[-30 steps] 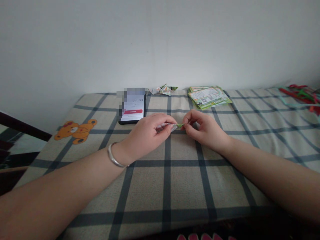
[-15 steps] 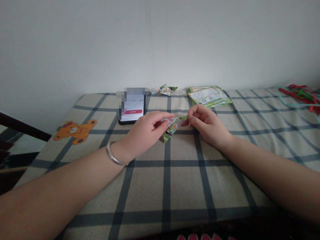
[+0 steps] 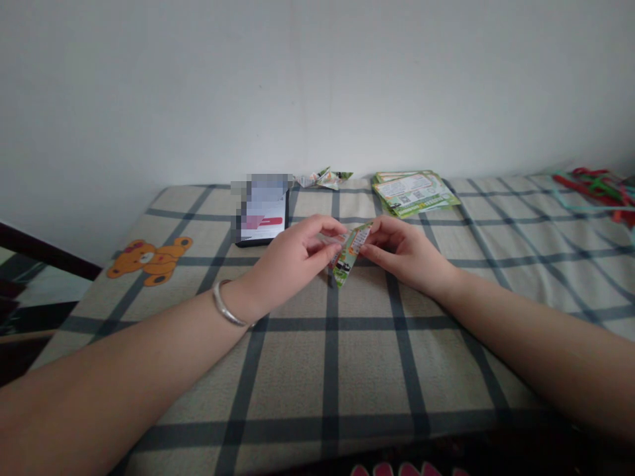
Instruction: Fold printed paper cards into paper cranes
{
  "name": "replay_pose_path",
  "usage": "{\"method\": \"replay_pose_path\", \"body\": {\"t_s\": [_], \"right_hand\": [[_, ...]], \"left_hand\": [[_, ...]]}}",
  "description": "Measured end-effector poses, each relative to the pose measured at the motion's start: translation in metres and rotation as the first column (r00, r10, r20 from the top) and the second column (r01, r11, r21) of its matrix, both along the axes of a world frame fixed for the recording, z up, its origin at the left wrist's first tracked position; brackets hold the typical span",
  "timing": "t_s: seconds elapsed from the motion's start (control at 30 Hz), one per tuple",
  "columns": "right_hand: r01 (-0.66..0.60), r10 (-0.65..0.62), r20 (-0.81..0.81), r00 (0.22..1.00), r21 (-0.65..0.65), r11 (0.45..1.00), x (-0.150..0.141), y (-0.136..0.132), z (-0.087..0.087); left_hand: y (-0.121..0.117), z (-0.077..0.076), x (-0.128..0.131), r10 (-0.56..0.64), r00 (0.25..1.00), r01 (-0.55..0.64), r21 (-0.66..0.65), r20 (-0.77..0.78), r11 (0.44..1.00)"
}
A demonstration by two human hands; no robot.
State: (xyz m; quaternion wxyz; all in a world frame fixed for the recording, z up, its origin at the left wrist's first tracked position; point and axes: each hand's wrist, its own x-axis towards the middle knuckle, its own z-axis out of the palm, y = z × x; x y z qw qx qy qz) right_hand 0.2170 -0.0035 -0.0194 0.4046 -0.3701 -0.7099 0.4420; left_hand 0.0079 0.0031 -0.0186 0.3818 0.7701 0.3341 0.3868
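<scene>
Between my two hands is a folded paper piece [image 3: 351,254], printed green and white, its pointed lower tip hanging just above or on the cloth. My left hand [image 3: 310,248], with a silver bangle at the wrist, pinches its left side between thumb and fingers. On the other side, my right hand [image 3: 397,244] grips the right edge with thumb and bent fingers. Part of the paper is hidden behind the fingertips. Beyond the hands lies a stack of printed leaflets [image 3: 417,192] in the same green and white.
Several folded paper pieces [image 3: 327,178] rest by the wall. A phone [image 3: 262,215] with a lit screen lies left of them, and a bear cutout [image 3: 151,260] is farther left. Coloured strips [image 3: 595,188] lie at the far right on the checked tablecloth [image 3: 278,390].
The folded paper has turned more upright and shifted slightly right. My right hand's fingers have moved from its far corner to its right side. The phone screen looks dimmer.
</scene>
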Motion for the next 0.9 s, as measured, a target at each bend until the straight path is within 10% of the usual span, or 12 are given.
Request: {"method": "replay_pose_path", "body": {"t_s": [0.9], "right_hand": [[0.038,-0.073,0.174,0.982,0.196,0.980,0.000,-0.002,0.005]], "left_hand": [[-0.012,0.004,0.002,0.162,0.936,-0.052,0.333,-0.314,0.942]]}}
